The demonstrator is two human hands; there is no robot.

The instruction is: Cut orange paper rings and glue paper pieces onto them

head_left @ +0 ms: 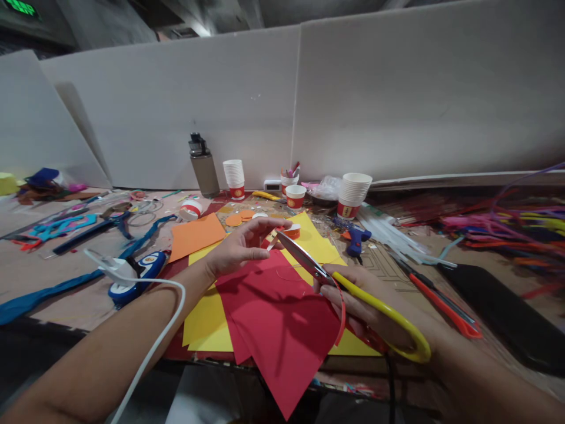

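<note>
My left hand (242,244) pinches a small red and gold paper piece (270,239) above the paper sheets. My right hand (353,294) is closed around yellow-handled scissors (304,256), whose blades point up and left, their tips at the paper piece. A thin red strip (342,321) curls down beside the right hand. Below both hands, a red sheet (282,318) overlaps yellow sheets (207,321) and hangs over the table's front edge. An orange sheet (196,235) lies to the left, near my left wrist.
Stacked paper cups (354,191), another cup stack (233,176) and a bottle (204,168) stand at the back. A blue glue gun (356,238), a red cutter (444,303) and a black phone-like slab (503,312) lie right. A white cable (176,312) crosses my left forearm.
</note>
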